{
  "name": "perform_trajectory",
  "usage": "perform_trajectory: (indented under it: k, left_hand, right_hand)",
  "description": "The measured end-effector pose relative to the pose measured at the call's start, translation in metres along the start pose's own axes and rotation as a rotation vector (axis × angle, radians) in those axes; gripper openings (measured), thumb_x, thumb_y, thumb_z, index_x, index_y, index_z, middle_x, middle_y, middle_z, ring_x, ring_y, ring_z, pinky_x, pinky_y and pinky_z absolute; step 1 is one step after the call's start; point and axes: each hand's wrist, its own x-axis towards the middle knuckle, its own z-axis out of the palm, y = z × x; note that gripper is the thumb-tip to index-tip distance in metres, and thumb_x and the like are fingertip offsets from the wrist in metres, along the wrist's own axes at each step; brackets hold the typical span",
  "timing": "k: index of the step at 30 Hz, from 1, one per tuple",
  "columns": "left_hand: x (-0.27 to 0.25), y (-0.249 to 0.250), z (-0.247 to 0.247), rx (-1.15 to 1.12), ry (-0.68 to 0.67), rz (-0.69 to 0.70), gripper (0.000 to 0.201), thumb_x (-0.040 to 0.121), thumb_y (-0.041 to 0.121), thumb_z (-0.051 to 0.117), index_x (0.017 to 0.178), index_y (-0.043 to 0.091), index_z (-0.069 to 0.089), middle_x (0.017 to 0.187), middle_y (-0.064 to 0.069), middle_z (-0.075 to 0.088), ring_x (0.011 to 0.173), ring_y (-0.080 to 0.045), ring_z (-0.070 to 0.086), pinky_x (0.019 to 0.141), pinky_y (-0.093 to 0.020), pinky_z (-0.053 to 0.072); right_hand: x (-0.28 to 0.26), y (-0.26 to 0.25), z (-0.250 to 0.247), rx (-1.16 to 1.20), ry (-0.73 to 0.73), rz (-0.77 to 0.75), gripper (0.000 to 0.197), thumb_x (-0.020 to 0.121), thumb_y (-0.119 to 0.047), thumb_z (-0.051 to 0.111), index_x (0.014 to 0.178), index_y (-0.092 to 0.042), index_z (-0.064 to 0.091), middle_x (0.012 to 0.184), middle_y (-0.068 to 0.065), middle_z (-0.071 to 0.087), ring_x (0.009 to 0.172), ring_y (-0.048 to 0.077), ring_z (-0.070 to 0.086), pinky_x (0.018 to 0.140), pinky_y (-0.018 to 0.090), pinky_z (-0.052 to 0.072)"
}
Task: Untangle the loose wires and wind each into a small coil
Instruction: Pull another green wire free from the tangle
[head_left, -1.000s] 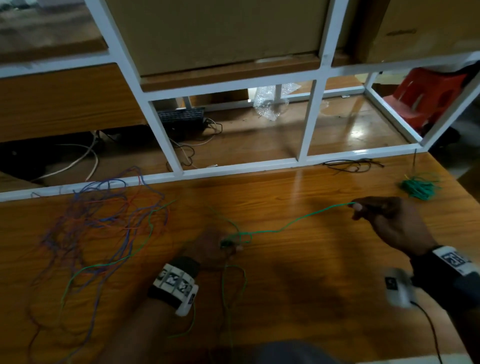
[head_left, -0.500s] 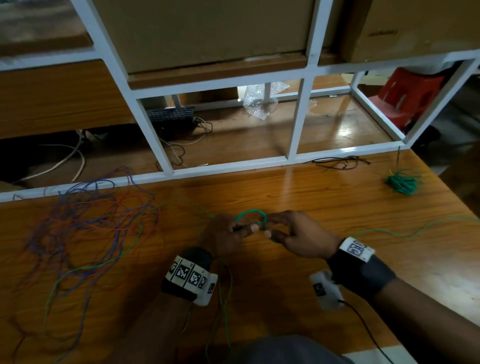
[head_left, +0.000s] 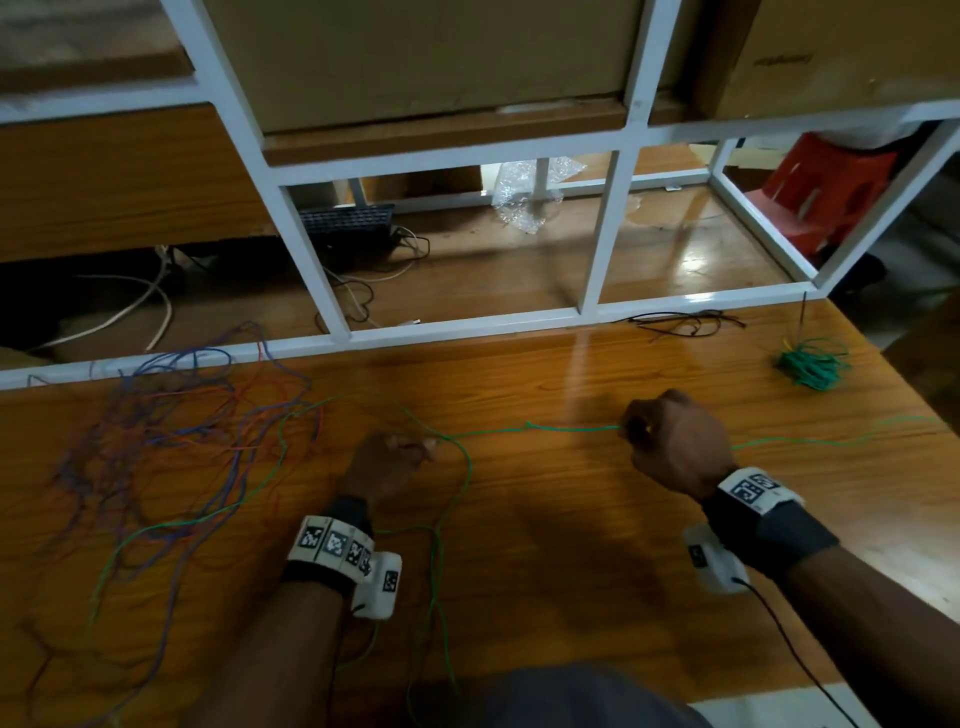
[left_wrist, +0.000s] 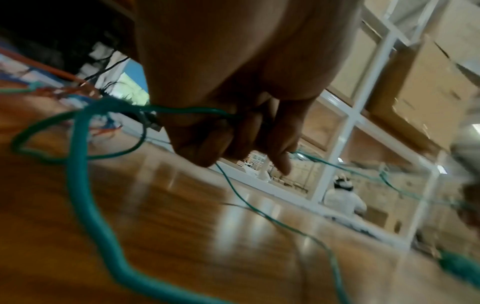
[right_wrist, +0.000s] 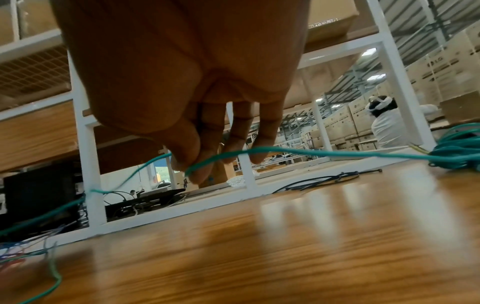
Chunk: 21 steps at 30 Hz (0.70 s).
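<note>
Both hands pinch one green wire (head_left: 571, 428) — left hand (head_left: 387, 462), right hand (head_left: 675, 441) — taut between them above the desk (head_left: 545, 571).

Head view high above the table (head_left: 519, 374); both wrist views low, close, facing the shared white frame (head_left: 332, 291).

two hands (head_left: 387, 467) (head_left: 675, 441), one green wire (head_left: 571, 428) held, one green coil (head_left: 810, 364) — one wire tangle (head_left: 171, 431), one black wire bundle (head_left: 680, 323)

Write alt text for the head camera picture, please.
Two hands stretch a green wire above a wooden table: the left hand grips one end, the right hand pinches it further along. A tangle of wires lies at left, a green coil far right.
</note>
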Motion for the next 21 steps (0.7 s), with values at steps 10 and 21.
perform_trajectory:
  k: [10,21]
  left_hand:
    - [-0.010,0.069,0.069,0.492,0.060,0.420,0.094,0.082,0.042,0.076,0.158,0.029,0.022,0.153,0.001,0.038,0.140,-0.023,0.033,0.114,-0.036,0.031]
    - [-0.004,0.090,0.059,-0.203,-0.035,0.505,0.029,0.093,0.025,0.071,0.121,0.018,0.072,0.104,-0.003,0.077,0.083,-0.005,0.071,0.073,-0.027,0.059]
  right_hand:
    - [-0.006,-0.029,0.025,0.141,-0.050,-0.150,0.015,0.071,-0.021,0.068,0.076,-0.034,0.065,0.075,-0.011,0.065,0.092,0.015,0.058,0.061,0.038,0.054]
    - [-0.014,-0.040,0.027,0.216,-0.018,-0.246,0.013,0.072,-0.030,0.079,0.068,-0.031,0.066,0.075,-0.013,0.070,0.085,0.021,0.062,0.074,0.036,0.050]
